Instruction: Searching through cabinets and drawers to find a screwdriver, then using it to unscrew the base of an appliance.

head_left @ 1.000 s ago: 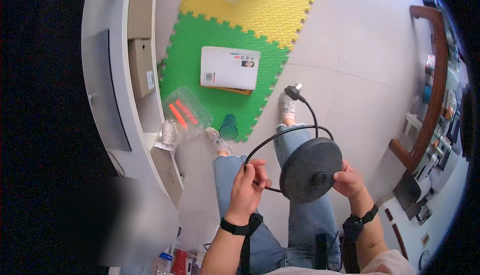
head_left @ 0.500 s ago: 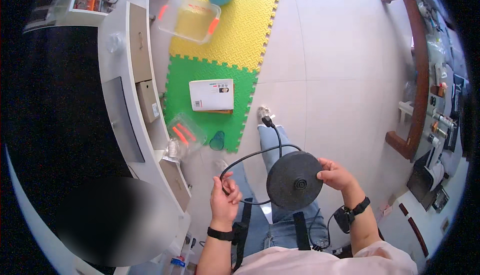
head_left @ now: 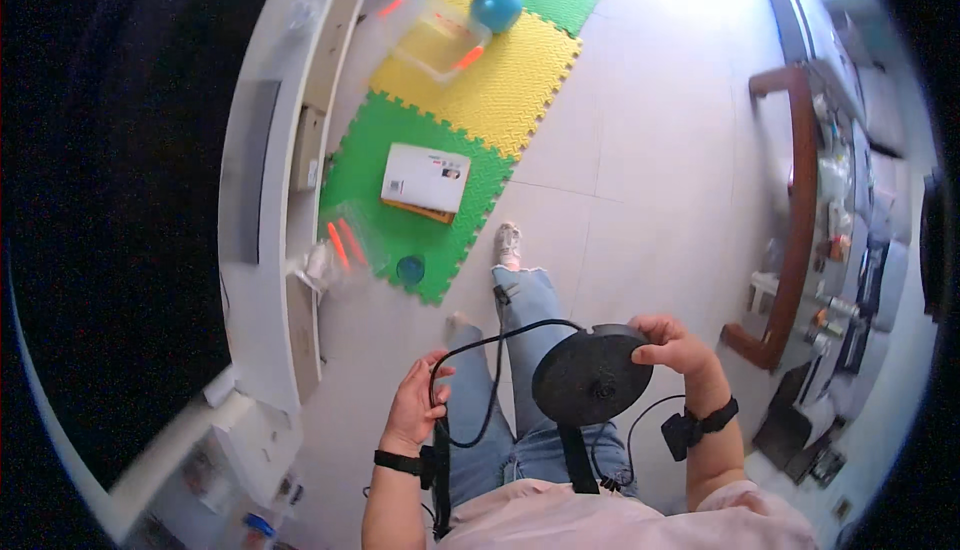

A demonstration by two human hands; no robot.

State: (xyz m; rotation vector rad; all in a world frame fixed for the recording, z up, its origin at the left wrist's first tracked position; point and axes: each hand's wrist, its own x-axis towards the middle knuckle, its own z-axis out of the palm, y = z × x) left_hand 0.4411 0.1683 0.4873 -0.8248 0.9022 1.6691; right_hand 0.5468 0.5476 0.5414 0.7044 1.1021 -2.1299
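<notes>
A round black kettle base [head_left: 580,382] hangs tilted in front of my legs. My right hand [head_left: 680,350] pinches its right edge, thumb on the face that shows and fingers behind. From the base a black power cord [head_left: 520,329] loops over to the left. My left hand [head_left: 412,408] has its fingers curled round the loop's left bend. The cord's plug [head_left: 502,295] dangles over my jeans, between the two hands and a little farther off.
Ahead lie green and yellow foam mats [head_left: 480,100] with books [head_left: 425,180], a blue cup [head_left: 410,270], clear bins [head_left: 425,50] and a blue kettlebell [head_left: 496,5]. A white cabinet [head_left: 255,180] lines the left. A brown-framed glass table [head_left: 800,200] stands right.
The view has turned, so mats and furniture sit at new angles. My left hand has shifted left with the cord. The kettle base is tipped flatter, and the plug hangs lower.
</notes>
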